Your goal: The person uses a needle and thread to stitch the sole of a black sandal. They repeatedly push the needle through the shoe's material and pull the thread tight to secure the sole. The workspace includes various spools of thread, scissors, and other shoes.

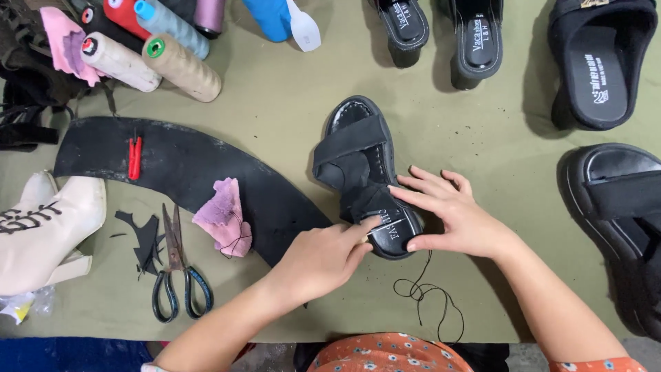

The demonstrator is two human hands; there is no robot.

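Both hands press on a black sandal (365, 176) in the middle of the desk (289, 103). The left hand (320, 260) pinches the heel end with its fingers, hiding part of it. The right hand (458, 217) lies flat with spread fingers, grasping nothing. Scissors (175, 272) lie near the front edge. Thread cones (155, 55) sit at the far left corner, partly cut off. The desk has a green cloth.

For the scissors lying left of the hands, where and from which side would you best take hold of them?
Probably at the two dark looped handles of the metal scissors, coming from the table's near edge. The loops point towards the person, the closed blades point away, and the near side looks free; black scraps lie left of the blades, a pink cloth piece to the right.
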